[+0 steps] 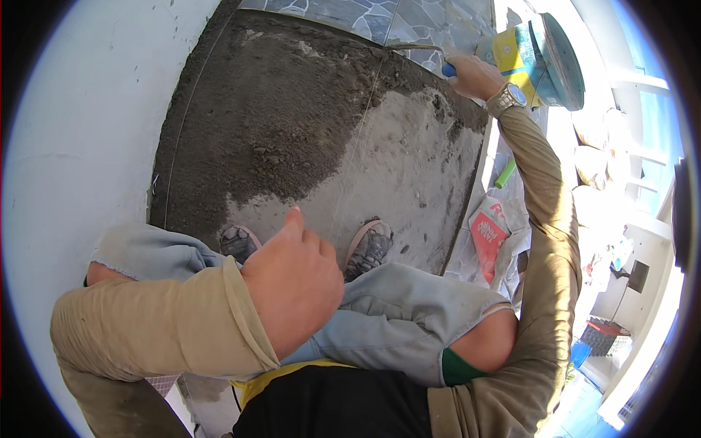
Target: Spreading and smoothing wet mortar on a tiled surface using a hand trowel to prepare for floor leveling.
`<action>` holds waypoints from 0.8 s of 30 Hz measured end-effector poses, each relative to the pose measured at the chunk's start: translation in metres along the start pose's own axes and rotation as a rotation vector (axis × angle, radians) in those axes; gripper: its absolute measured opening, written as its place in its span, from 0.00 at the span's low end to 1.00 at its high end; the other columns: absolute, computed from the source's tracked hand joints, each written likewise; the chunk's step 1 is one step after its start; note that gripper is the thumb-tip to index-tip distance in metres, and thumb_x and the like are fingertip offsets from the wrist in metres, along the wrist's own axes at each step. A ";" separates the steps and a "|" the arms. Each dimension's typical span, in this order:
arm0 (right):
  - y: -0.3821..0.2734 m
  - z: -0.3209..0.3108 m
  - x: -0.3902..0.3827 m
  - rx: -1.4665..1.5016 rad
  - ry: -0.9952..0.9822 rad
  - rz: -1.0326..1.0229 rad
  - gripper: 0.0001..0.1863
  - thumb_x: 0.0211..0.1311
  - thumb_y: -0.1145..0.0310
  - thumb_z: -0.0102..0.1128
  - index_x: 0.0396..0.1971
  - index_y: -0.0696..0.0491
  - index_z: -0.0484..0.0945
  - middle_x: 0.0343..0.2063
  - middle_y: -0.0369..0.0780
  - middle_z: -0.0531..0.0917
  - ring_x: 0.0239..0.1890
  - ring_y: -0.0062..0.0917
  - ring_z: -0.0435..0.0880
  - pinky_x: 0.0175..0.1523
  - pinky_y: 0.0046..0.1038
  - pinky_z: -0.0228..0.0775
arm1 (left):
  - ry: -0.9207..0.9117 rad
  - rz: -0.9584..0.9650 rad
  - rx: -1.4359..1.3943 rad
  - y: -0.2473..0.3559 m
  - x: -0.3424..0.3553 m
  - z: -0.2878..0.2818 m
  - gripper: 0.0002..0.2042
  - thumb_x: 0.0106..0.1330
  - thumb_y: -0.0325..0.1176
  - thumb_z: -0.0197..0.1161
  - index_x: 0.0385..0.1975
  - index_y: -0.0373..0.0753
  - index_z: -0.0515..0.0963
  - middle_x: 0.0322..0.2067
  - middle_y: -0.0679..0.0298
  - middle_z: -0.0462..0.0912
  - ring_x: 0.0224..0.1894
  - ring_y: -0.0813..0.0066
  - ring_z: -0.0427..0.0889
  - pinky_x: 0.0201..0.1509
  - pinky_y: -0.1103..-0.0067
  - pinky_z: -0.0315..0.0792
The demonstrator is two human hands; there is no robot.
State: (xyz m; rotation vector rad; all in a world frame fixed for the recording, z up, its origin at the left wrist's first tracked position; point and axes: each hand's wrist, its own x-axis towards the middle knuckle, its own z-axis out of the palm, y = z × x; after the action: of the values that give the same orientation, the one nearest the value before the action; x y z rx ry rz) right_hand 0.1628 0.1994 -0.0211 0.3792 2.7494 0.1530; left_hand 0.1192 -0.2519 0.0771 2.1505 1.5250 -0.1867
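Note:
My right hand (476,78), with a watch (511,96) on its wrist, reaches to the far right and is closed round the blue handle of a trowel (416,47). The thin metal blade points left, at the border between the wet mortar and the stone-patterned tiles. Dark, rough mortar (270,102) covers the far left of the floor strip, while smoother grey screed (416,168) lies nearer and to the right. Above my knees hovers my left hand (296,281), holding nothing visible; its index finger is stretched out and the others are loosely bent, partly hidden.
A blue-green bucket (537,62) lies tipped beside my right hand. Thin strings (358,139) run across the mortar. Stone-patterned tiles (431,18) border it at the far side. On the right lie a green tube (505,173) and a red-and-white sack (489,237). A white wall (95,109) rises left.

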 end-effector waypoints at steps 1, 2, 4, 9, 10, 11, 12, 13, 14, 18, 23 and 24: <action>0.002 0.007 0.001 -0.001 -0.037 0.004 0.16 0.62 0.67 0.57 0.48 0.55 0.81 0.45 0.53 0.86 0.51 0.49 0.85 0.57 0.46 0.76 | 0.003 -0.004 -0.005 0.001 0.000 0.000 0.11 0.63 0.32 0.62 0.42 0.34 0.84 0.35 0.56 0.85 0.43 0.58 0.85 0.65 0.54 0.68; 0.002 0.017 0.003 0.101 -0.018 0.062 0.16 0.62 0.65 0.58 0.48 0.55 0.81 0.45 0.54 0.86 0.52 0.50 0.84 0.58 0.47 0.75 | 0.024 0.011 -0.015 0.002 0.001 0.001 0.11 0.64 0.33 0.62 0.41 0.34 0.84 0.34 0.56 0.85 0.43 0.59 0.85 0.65 0.54 0.69; -0.001 0.044 0.007 0.208 0.004 0.124 0.17 0.62 0.63 0.59 0.48 0.55 0.80 0.45 0.54 0.86 0.53 0.51 0.83 0.59 0.47 0.73 | 0.041 0.027 -0.020 0.003 0.003 0.000 0.11 0.64 0.33 0.61 0.41 0.34 0.84 0.34 0.56 0.85 0.43 0.59 0.85 0.64 0.54 0.69; -0.018 0.084 -0.005 0.188 -0.018 0.183 0.19 0.63 0.61 0.61 0.51 0.53 0.78 0.44 0.54 0.86 0.49 0.52 0.85 0.55 0.50 0.76 | 0.022 0.045 -0.012 -0.001 0.006 0.000 0.12 0.65 0.34 0.61 0.42 0.33 0.84 0.34 0.55 0.85 0.41 0.59 0.85 0.62 0.53 0.69; -0.020 0.084 -0.016 0.199 0.014 0.133 0.19 0.63 0.61 0.61 0.51 0.53 0.78 0.44 0.54 0.86 0.49 0.52 0.85 0.55 0.50 0.76 | 0.013 0.039 -0.009 -0.002 0.004 0.001 0.12 0.65 0.34 0.61 0.42 0.33 0.84 0.34 0.55 0.85 0.41 0.59 0.85 0.62 0.53 0.69; -0.023 0.085 -0.031 0.219 -0.039 0.104 0.20 0.64 0.59 0.61 0.52 0.53 0.77 0.42 0.55 0.86 0.47 0.53 0.85 0.53 0.50 0.75 | 0.022 0.023 -0.013 -0.003 0.003 0.002 0.12 0.66 0.34 0.60 0.42 0.33 0.84 0.34 0.55 0.85 0.41 0.59 0.85 0.62 0.53 0.69; -0.025 0.085 -0.039 0.257 -0.060 0.038 0.20 0.65 0.58 0.62 0.52 0.53 0.77 0.39 0.56 0.85 0.46 0.53 0.85 0.50 0.50 0.75 | 0.012 0.006 -0.015 -0.002 0.002 0.003 0.12 0.66 0.34 0.60 0.42 0.33 0.84 0.34 0.55 0.85 0.41 0.59 0.85 0.62 0.52 0.69; -0.028 0.084 -0.042 0.246 -0.101 0.065 0.20 0.65 0.58 0.62 0.52 0.53 0.77 0.39 0.56 0.85 0.46 0.53 0.85 0.50 0.50 0.75 | 0.022 0.002 -0.026 -0.002 0.002 0.004 0.12 0.66 0.34 0.60 0.42 0.33 0.84 0.34 0.55 0.85 0.41 0.59 0.85 0.62 0.52 0.69; -0.030 0.083 -0.043 0.265 -0.052 0.058 0.19 0.65 0.59 0.61 0.52 0.53 0.77 0.38 0.56 0.86 0.45 0.54 0.85 0.50 0.51 0.75 | 0.028 0.002 -0.015 -0.001 0.003 0.006 0.12 0.66 0.34 0.60 0.41 0.33 0.84 0.34 0.55 0.85 0.40 0.59 0.85 0.62 0.53 0.69; -0.044 0.085 -0.030 0.325 0.061 0.186 0.17 0.64 0.60 0.61 0.47 0.54 0.76 0.41 0.54 0.86 0.46 0.53 0.86 0.51 0.51 0.77 | 0.009 0.061 -0.027 0.000 0.010 0.008 0.12 0.66 0.34 0.60 0.40 0.33 0.84 0.34 0.55 0.85 0.40 0.59 0.84 0.63 0.53 0.70; -0.080 0.099 -0.083 0.401 -0.170 0.064 0.18 0.64 0.60 0.61 0.48 0.55 0.74 0.35 0.54 0.86 0.39 0.54 0.86 0.46 0.51 0.77 | 0.012 0.023 -0.042 -0.004 0.002 0.008 0.12 0.65 0.34 0.60 0.40 0.33 0.84 0.34 0.55 0.84 0.40 0.59 0.84 0.63 0.53 0.70; -0.085 0.102 -0.099 0.401 -0.189 0.013 0.18 0.65 0.60 0.61 0.49 0.55 0.74 0.35 0.54 0.86 0.39 0.54 0.86 0.47 0.51 0.77 | -0.012 0.008 -0.037 -0.004 -0.002 0.008 0.12 0.65 0.34 0.61 0.40 0.33 0.84 0.34 0.55 0.84 0.40 0.59 0.85 0.63 0.53 0.70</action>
State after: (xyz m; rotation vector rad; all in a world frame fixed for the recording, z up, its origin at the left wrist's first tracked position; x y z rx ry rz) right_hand 0.2688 0.0960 -0.0958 0.4878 2.5791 -0.4164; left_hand 0.1160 -0.2558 0.0696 2.1220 1.5015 -0.1673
